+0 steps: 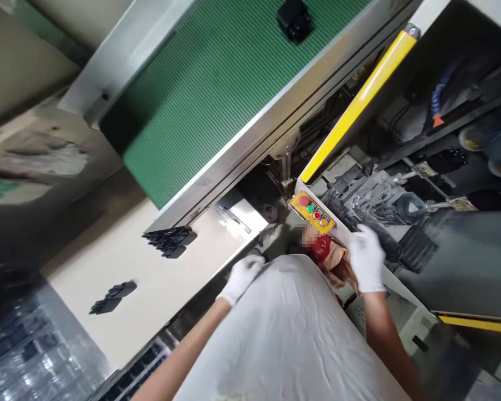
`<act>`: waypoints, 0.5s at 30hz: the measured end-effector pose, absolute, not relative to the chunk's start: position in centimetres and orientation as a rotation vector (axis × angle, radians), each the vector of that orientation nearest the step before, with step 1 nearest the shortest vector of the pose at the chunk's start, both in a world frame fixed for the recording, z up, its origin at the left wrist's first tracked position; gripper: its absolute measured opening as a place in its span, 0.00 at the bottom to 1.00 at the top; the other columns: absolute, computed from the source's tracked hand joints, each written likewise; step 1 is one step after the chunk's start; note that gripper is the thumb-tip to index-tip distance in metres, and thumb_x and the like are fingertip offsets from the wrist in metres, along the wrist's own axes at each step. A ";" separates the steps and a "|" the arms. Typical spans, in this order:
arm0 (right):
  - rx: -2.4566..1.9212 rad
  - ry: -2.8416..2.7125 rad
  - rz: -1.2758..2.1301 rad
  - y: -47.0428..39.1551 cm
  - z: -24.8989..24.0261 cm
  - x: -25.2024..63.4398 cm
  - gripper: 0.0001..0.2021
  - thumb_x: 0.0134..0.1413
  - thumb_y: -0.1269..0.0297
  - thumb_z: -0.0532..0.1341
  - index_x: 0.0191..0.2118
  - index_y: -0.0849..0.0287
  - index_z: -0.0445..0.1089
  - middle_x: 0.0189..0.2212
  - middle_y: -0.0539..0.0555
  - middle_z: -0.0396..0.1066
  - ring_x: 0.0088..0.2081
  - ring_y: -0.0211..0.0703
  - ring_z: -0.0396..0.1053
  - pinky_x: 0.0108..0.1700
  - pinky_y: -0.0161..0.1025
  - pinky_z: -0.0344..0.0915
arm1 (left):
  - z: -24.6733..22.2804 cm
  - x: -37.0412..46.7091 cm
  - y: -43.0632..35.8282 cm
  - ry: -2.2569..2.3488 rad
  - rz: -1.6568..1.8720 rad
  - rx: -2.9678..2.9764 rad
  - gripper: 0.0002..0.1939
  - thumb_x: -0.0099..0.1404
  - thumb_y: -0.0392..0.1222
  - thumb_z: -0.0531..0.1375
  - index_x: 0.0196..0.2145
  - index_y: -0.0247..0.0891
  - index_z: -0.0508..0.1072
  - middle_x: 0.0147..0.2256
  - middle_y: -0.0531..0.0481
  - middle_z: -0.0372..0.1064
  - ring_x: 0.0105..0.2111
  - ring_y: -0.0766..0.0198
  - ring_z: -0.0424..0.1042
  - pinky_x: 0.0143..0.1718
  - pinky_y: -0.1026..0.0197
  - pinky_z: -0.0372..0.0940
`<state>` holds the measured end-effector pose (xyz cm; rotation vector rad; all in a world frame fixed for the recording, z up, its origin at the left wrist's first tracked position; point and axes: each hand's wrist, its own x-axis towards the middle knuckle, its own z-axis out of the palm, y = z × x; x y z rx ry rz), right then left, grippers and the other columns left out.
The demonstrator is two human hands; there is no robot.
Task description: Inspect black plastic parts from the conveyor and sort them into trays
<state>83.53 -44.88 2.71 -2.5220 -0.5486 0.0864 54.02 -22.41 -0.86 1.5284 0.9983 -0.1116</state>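
Note:
My left hand, in a white glove, is in front of the white apron, near the edge of the pale table. Its fingers are curled in, and whatever they may hold is hidden. My right hand, gloved too, is at the machine's front edge, beside a dark part of the fixture. Blur hides how its fingers are set, and I cannot tell whether it touches that part. Left of it is a yellow control box with coloured buttons.
A green conveyor belt carries a black part. Black parts sit in a cluster and a smaller group on the table. A yellow bar slants over the machine opening. Brown paper lies below the control box.

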 end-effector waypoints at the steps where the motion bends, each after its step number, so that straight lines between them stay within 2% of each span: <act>1: -2.562 -0.707 0.398 -42.4 1.4 80.8 0.27 0.65 0.62 0.57 0.67 0.63 0.65 0.52 0.63 0.76 0.51 0.52 0.76 0.54 0.45 0.71 | -1.7 49.1 -21.6 1.143 -0.096 1.505 0.26 0.60 0.61 0.56 0.34 0.33 0.77 0.36 0.35 0.78 0.39 0.44 0.77 0.45 0.45 0.71; 3: -2.736 -0.913 0.619 -37.8 -1.1 77.7 0.36 0.64 0.64 0.57 0.75 0.67 0.52 0.56 0.69 0.72 0.53 0.58 0.74 0.54 0.47 0.68 | -2.8 41.3 -20.6 1.527 -0.001 1.285 0.28 0.46 0.62 0.59 0.33 0.33 0.76 0.37 0.33 0.78 0.42 0.42 0.77 0.50 0.43 0.71; 5: -2.918 -0.940 0.614 -34.3 -2.9 77.5 0.37 0.64 0.66 0.56 0.75 0.69 0.50 0.55 0.72 0.72 0.49 0.58 0.74 0.48 0.46 0.67 | -3.4 36.7 -20.3 1.689 0.060 1.026 0.33 0.42 0.62 0.62 0.38 0.31 0.75 0.41 0.33 0.78 0.45 0.44 0.78 0.55 0.45 0.70; 7: -3.012 -0.957 0.592 -32.1 -3.7 78.9 0.32 0.64 0.65 0.55 0.72 0.68 0.56 0.49 0.71 0.74 0.41 0.54 0.73 0.41 0.44 0.63 | -3.9 34.8 -20.4 1.660 0.116 0.941 0.34 0.45 0.63 0.63 0.41 0.31 0.75 0.45 0.33 0.77 0.47 0.46 0.77 0.57 0.47 0.69; 10: -3.017 -1.044 0.614 -30.4 -2.8 81.3 0.27 0.63 0.62 0.56 0.65 0.68 0.65 0.35 0.66 0.73 0.29 0.49 0.64 0.35 0.45 0.57 | -4.6 34.8 -20.4 1.489 0.185 1.021 0.31 0.54 0.64 0.62 0.41 0.32 0.76 0.45 0.38 0.77 0.48 0.50 0.74 0.57 0.52 0.66; 12: -3.017 -1.071 0.591 -29.1 -1.6 81.5 0.21 0.62 0.60 0.56 0.57 0.64 0.70 0.31 0.62 0.70 0.27 0.47 0.59 0.34 0.45 0.57 | -5.0 35.0 -20.3 1.381 0.193 1.074 0.27 0.59 0.63 0.61 0.40 0.33 0.77 0.41 0.42 0.76 0.46 0.53 0.73 0.54 0.55 0.65; 14: -2.968 -1.162 0.566 -27.1 -0.8 79.6 0.16 0.66 0.58 0.53 0.48 0.58 0.74 0.33 0.62 0.71 0.30 0.48 0.61 0.36 0.46 0.59 | -5.2 34.4 -20.2 1.290 0.171 1.128 0.25 0.62 0.61 0.60 0.39 0.34 0.77 0.38 0.45 0.74 0.42 0.55 0.71 0.50 0.57 0.64; 15: -2.913 -1.251 0.569 -25.8 -0.8 77.8 0.16 0.68 0.58 0.50 0.45 0.56 0.74 0.36 0.63 0.73 0.32 0.49 0.64 0.38 0.46 0.60 | -5.3 33.6 -20.0 1.261 0.161 1.155 0.24 0.64 0.60 0.59 0.38 0.34 0.76 0.37 0.46 0.73 0.41 0.56 0.71 0.48 0.57 0.63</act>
